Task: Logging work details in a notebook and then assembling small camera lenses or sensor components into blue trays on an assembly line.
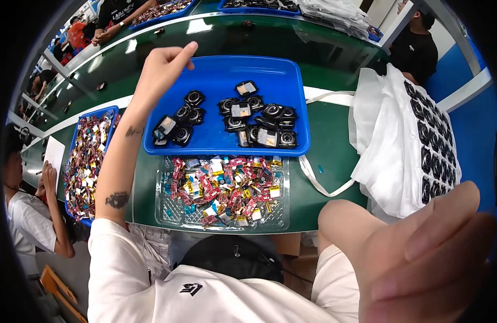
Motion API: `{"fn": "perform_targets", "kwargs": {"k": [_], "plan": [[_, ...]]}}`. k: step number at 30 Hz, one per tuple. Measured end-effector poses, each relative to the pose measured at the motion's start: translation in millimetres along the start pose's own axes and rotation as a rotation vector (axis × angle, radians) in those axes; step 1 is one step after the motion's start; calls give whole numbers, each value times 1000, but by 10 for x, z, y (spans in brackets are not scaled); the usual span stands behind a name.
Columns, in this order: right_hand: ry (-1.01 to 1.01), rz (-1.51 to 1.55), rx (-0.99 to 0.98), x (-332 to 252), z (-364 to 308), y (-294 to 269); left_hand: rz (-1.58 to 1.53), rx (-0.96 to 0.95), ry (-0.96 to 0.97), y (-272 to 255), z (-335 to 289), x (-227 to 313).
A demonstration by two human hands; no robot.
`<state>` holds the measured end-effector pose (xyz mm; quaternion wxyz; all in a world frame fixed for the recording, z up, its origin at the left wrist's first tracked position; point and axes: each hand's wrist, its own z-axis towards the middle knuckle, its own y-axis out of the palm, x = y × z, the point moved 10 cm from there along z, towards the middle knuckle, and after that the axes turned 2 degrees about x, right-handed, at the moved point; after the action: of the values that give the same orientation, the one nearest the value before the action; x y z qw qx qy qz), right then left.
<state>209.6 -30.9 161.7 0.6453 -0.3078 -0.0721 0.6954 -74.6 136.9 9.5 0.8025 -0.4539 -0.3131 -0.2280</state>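
Left hand [165, 67] and right hand [421, 258] are raised, maybe rested; grip can't be told; black parts [272, 111] should be pinched softly.

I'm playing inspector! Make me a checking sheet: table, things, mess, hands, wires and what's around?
Surface: green table, shiny.
Things: black parts in two loose groups inside a blue tray; small mixed parts heaped in a clear tray.
Clutter: blue scrap on the table; white wrapping at right.
Left hand: curled near the blue tray's far left corner; nothing seen in it.
Right hand: close to the camera; grip unclear.
Cables: nothing seen.
Surroundings: seated person at left, another person at upper right.
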Motion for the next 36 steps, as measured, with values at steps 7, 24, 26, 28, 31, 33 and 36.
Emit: {"fn": "perform_targets", "kwargs": {"k": [7,24,26,28,31,33,36], "plan": [[-42,-16,-24,-114,-82,-14,194,-498,150,123,-1348,593],[-158,-120,-173,141,134,684,31,-383,320,-144,-1440,645],[-83,-278,-230,267,143,997,30,-303,276,-298,-1334,723],[-39,-407,-400,392,147,1290,-78,-242,163,-443,-1238,749],[-25,-516,-299,512,159,1231,-269,-268,102,-425,-1101,874],[-10,-507,-260,562,169,1093,-365,-309,141,-366,-1005,995],[48,-340,-203,614,222,892,-408,-271,306,-406,-879,1164]]}}
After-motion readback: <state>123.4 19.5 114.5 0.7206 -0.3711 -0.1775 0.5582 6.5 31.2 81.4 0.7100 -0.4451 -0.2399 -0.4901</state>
